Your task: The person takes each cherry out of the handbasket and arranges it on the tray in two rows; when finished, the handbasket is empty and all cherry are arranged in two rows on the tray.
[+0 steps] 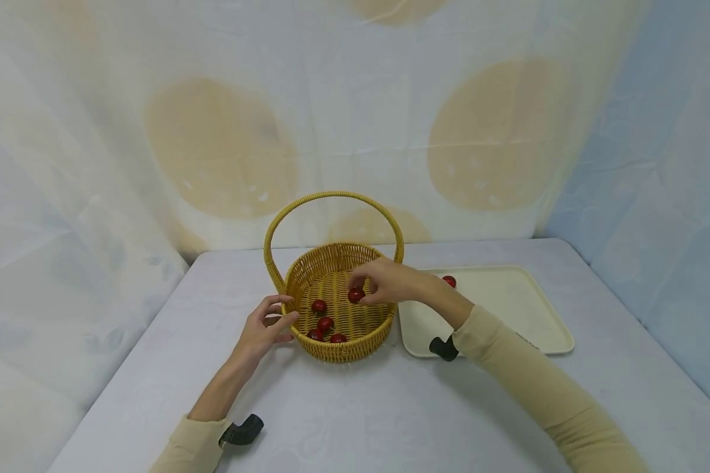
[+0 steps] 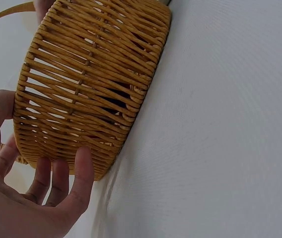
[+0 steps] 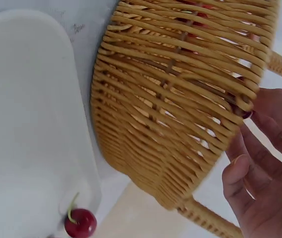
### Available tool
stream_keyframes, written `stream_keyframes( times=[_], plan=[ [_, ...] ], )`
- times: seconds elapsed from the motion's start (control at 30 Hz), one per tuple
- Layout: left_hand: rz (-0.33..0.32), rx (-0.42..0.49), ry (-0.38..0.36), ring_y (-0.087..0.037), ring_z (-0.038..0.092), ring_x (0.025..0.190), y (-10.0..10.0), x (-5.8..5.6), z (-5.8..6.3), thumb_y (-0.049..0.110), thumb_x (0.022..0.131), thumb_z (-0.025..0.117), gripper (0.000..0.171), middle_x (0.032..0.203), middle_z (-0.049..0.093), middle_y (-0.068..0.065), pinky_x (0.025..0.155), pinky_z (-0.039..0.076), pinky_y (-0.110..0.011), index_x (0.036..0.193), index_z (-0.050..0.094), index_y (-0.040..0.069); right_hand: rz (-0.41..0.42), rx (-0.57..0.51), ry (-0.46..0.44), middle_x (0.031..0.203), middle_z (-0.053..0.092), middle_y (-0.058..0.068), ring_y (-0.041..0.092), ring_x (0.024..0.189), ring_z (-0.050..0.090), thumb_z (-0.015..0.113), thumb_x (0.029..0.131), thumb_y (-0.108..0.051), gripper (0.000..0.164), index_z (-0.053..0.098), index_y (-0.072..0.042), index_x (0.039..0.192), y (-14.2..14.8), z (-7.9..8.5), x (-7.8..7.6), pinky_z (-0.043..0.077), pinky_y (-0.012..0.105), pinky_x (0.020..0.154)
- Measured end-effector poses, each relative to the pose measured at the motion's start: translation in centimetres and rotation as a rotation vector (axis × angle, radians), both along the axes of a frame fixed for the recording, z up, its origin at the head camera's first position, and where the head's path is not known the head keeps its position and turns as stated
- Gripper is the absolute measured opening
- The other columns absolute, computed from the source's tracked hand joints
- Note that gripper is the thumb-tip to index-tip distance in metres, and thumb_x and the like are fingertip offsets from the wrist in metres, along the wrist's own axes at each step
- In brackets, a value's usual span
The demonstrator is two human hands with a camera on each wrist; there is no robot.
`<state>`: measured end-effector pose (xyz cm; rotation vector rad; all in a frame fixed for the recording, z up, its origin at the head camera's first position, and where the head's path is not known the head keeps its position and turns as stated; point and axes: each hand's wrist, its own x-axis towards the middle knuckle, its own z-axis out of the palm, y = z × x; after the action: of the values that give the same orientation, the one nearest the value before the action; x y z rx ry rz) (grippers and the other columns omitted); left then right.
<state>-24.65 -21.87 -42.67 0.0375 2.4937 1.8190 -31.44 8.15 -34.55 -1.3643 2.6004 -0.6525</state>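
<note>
A round yellow wicker basket [image 1: 334, 355] with a tall hoop handle stands on the table, several dark red cherries [image 1: 325, 323] lying on its floor. My left hand [image 1: 263, 328] holds the basket's left side; in the left wrist view its thumb [image 2: 1, 105] reaches the rim while the other fingers lie along the outer wall. Over the right part of the basket, my right hand [image 1: 384, 281] pinches one cherry [image 1: 356, 295] between thumb and fingers. In the right wrist view, wicker partly hides this cherry.
To the right of the basket lies a cream rectangular tray [image 1: 509, 309], with a red cherry [image 1: 448, 281] near its far left corner. That cherry [image 3: 80, 223] shows a green stem in the right wrist view. A patterned curtain [image 1: 355, 118] hangs behind the table.
</note>
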Motion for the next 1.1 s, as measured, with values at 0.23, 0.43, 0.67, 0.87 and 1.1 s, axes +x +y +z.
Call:
stream_keyframes(
  times=[0.23,0.43,0.67,0.87,1.1],
  plan=[
    [-0.001,0.005,0.001,-0.027,0.059,0.111,0.1,-0.2,0.0,0.033,0.094,0.066,0.044,0.122,0.049,-0.013,0.081,0.062,-0.038,0.133,0.051,0.019,-0.046,-0.016,0.021,0.107,0.07,0.0,0.006,0.072,0.059,0.073,0.088,-0.015,0.029,0.067,-0.014,0.116,2.0,1.2,1.1,0.052,0.021,0.068],
    [-0.004,0.011,0.002,-0.026,0.059,0.109,0.1,-0.2,-0.1,0.037,0.092,0.068,0.046,0.12,0.049,-0.012,0.081,0.062,-0.038,0.132,0.051,0.021,-0.082,-0.047,0.008,0.108,0.07,0.0,0.012,0.079,0.063,0.072,0.088,-0.013,0.029,0.067,-0.013,0.117,4.5,1.6,2.0,0.054,0.022,0.07],
    [-0.012,0.019,-0.001,-0.024,0.059,0.108,0.1,-0.2,0.2,0.04,0.091,0.069,0.05,0.121,0.048,-0.011,0.083,0.061,-0.04,0.133,0.051,0.02,-0.125,-0.102,-0.041,0.103,0.07,0.0,0.014,0.077,0.062,0.072,0.088,-0.011,0.026,0.068,-0.013,0.114,7.6,1.2,2.4,0.055,0.023,0.067],
    [-0.009,0.011,-0.014,-0.022,0.058,0.108,-0.1,-0.1,0.2,0.039,0.093,0.067,0.05,0.124,0.047,-0.01,0.084,0.061,-0.039,0.136,0.048,0.022,-0.177,-0.096,-0.033,0.101,0.07,-0.001,0.015,0.08,0.062,0.073,0.087,-0.013,0.028,0.068,-0.012,0.115,10.1,0.4,2.4,0.054,0.022,0.068],
    [-0.009,0.01,-0.019,-0.022,0.058,0.108,-0.3,-0.1,0.1,0.033,0.095,0.065,0.046,0.124,0.048,-0.01,0.085,0.061,-0.04,0.137,0.048,0.021,-0.239,-0.072,0.001,0.102,0.07,-0.002,0.015,0.08,0.062,0.074,0.086,-0.015,0.03,0.068,-0.012,0.116,12.5,-0.4,2.5,0.053,0.021,0.068]
  ],
)
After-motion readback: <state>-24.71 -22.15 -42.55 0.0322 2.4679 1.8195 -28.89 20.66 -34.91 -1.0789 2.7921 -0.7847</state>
